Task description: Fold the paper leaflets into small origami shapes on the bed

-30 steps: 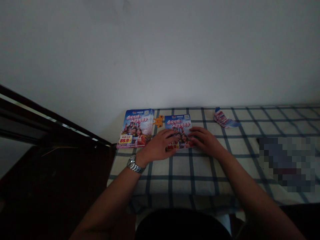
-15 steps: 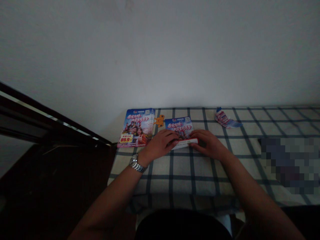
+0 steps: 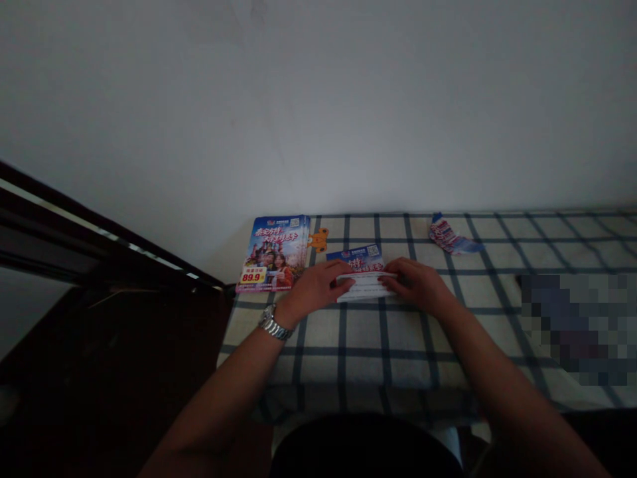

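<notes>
One head-worn camera looks forward and down from above the person's arms, facing a plain grey-white wall [image 3: 318, 106] across the frame's upper part. A white cloth with dark blue checks [image 3: 318, 355] lies nearer, below; the bare left hand [image 3: 318, 289] and bare right hand [image 3: 421, 285] sit close, just under centre.

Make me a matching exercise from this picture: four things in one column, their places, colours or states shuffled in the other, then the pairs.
Things
1. Leaflet stack
2. Leaflet held by the left hand and right hand
3. Wristwatch
4. Bear figure

Descriptions
A. Orange
B. Silver
C. By the left edge of the checked cloth
D. Lower part folded up, white side showing

Pairs: 1-C, 2-D, 3-B, 4-A
</notes>
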Demonstrator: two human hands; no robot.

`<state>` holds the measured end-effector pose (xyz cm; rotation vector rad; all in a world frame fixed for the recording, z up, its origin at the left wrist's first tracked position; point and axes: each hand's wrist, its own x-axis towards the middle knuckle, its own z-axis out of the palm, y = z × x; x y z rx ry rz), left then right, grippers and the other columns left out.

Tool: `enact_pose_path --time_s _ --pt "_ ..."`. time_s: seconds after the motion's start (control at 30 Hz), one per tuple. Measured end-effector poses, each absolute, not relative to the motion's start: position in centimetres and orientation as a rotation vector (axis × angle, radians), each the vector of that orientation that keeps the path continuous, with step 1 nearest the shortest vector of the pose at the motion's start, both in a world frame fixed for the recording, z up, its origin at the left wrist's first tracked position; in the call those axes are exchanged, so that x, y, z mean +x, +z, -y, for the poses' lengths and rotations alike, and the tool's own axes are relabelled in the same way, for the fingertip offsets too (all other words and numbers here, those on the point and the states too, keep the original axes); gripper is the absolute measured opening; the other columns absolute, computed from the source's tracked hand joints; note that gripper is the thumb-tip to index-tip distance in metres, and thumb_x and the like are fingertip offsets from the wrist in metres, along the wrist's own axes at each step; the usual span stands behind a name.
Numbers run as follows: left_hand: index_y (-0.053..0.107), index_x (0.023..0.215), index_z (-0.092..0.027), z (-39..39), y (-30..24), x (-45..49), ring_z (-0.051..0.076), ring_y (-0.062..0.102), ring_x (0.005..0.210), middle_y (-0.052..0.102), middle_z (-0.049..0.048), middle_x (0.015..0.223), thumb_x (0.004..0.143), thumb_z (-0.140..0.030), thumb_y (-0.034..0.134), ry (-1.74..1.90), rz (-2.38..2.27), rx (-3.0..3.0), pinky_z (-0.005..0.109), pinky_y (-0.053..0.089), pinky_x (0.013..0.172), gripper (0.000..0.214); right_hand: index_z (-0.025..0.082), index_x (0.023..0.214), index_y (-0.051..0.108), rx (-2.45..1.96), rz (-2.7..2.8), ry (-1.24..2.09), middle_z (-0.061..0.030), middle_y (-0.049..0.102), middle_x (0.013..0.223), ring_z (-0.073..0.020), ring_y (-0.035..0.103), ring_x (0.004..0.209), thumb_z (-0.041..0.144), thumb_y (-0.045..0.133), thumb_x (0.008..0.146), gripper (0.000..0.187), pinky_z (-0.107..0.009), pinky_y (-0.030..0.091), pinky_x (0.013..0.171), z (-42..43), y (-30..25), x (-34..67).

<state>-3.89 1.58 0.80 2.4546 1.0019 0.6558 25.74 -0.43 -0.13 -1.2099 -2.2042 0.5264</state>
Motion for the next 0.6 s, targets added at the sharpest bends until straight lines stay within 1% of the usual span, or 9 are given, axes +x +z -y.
enact_pose_path --time_s 0.03,0.07,0.13,0.2,0.3,0.37,0.43,0.53,0.6 --pt "0.065 0.121 -0.023 -1.6 0.7 -3.8 0.017 0.070 0.091 0.071 0.0048 0.118 0.106 -0.037 0.054 0.661 -1.005 2.437 0.035 0.060 0.087 0.023 0.025 0.103 0.066 -1.229 2.192 0.519 -0.0045 0.073 0.096 -0.0192 0.068 0.079 0.040 0.063 0.100 0.016 -0.031 0.051 0.070 0.4 -0.2 25.7" --pt "0.065 0.121 -0.023 -1.7 0.7 -3.8 0.017 0.070 0.094 0.070 0.0050 0.118 0.107 -0.035 0.054 0.678 -1.001 2.425 0.035 0.059 0.088 0.022 0.024 0.103 0.067 -1.245 2.182 0.512 -0.0042 0.073 0.094 -0.0189 0.068 0.078 0.040 0.063 0.100 0.017 -0.030 0.050 0.069 0.4 -0.3 25.6" --pt "0.065 0.121 -0.023 -2.0 0.5 -3.6 0.019 0.069 0.106 0.069 0.0055 0.121 0.106 -0.033 0.054 0.724 -0.967 2.427 0.036 0.058 0.094 0.021 0.024 0.102 0.067 -1.267 2.167 0.499 -0.0039 0.072 0.091 -0.0186 0.066 0.076 0.041 0.064 0.100 0.018 -0.030 0.049 0.068 0.3 -0.5 25.4" --pt "0.065 0.120 -0.023 -2.4 0.2 -3.5 0.021 0.065 0.117 0.066 0.0065 0.127 0.105 -0.031 0.055 0.763 -0.946 2.460 0.040 0.055 0.102 0.019 0.023 0.101 0.067 -1.274 2.158 0.491 -0.0037 0.071 0.090 -0.0187 0.065 0.075 0.041 0.065 0.099 0.017 -0.030 0.049 0.067 0.1 -0.6 25.2" --pt "0.066 0.117 -0.022 -2.7 -0.2 -3.3 0.025 0.061 0.123 0.062 0.0084 0.133 0.103 -0.031 0.060 0.784 -1.022 2.514 0.047 0.052 0.108 0.018 0.023 0.098 0.066 -1.287 2.149 0.493 -0.0037 0.069 0.088 -0.0191 0.063 0.074 0.039 0.064 0.100 0.017 -0.031 0.048 0.066 -0.2 -0.7 24.8" --pt "0.064 0.121 -0.022 -2.8 -0.4 -3.2 0.027 0.058 0.126 0.059 0.0093 0.137 0.101 -0.031 0.063 0.771 -1.091 2.524 0.050 0.050 0.110 0.022 0.023 0.096 0.066 -1.291 2.161 0.476 -0.0039 0.068 0.086 -0.0197 0.062 0.074 0.039 0.063 0.100 0.016 -0.032 0.048 0.066 -0.4 -0.7 24.6" --pt "0.061 0.129 -0.024 -2.7 -0.4 -3.1 0.029 0.056 0.128 0.057 0.0097 0.139 0.099 -0.030 0.065 0.755 -1.152 2.522 0.052 0.047 0.113 0.031 0.023 0.094 0.065 -1.286 2.184 0.423 -0.0045 0.066 0.085 -0.0209 0.061 0.076 0.037 0.063 0.099 0.016 -0.033 0.047 0.068 -0.5 -0.7 24.5" --pt "0.057 0.138 -0.024 -2.6 -0.3 -3.0 0.030 0.054 0.129 0.056 0.0101 0.139 0.096 -0.032 0.069 0.736 -1.231 2.518 0.052 0.045 0.115 0.044 0.023 0.092 0.064 -1.271 2.206 0.328 -0.0055 0.064 0.085 -0.0233 0.058 0.081 0.034 0.064 0.098 0.013 -0.036 0.047 0.073 -0.7 -0.8 24.5" --pt "0.055 0.140 -0.024 -2.6 -0.2 -3.0 0.030 0.054 0.128 0.055 0.0104 0.139 0.095 -0.033 0.069 0.723 -1.265 2.519 0.052 0.045 0.114 0.048 0.023 0.090 0.064 -1.263 2.210 0.297 -0.0062 0.064 0.087 -0.0245 0.058 0.084 0.033 0.065 0.097 0.012 -0.037 0.047 0.075 -0.8 -0.8 24.6"
